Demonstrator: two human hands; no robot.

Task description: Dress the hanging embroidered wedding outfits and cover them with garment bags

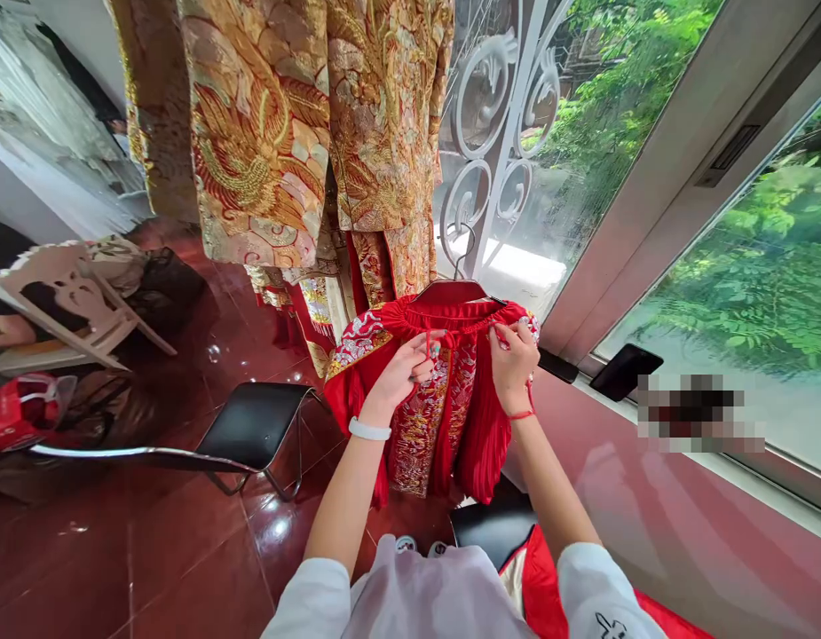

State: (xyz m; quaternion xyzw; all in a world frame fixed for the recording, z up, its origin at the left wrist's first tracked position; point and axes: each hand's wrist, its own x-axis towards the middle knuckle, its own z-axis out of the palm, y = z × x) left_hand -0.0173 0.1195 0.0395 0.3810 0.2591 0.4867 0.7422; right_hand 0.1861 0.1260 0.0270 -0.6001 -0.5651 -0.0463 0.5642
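A red embroidered garment [420, 426] with a gathered neckline hangs in front of me on a hanger [467, 244] with a metal hook. My left hand [410, 366] is at the left front of the neckline, fingers curled, with a thin red cord [429, 344] at the fingertips. At the right of the collar, my right hand [515, 357] pinches the gathered red edge between thumb and fingers. Red strips hang down the front between the hands. The garment's back and part of the cord are hidden.
Gold embroidered garments [260, 133] hang behind. A black-seated chair [254, 426] stands left, a white wooden chair [64, 306] with a person farther off. At the window sill [610, 404] on the right lies a black phone [627, 371]. Red fabric [543, 581] lies near my lap.
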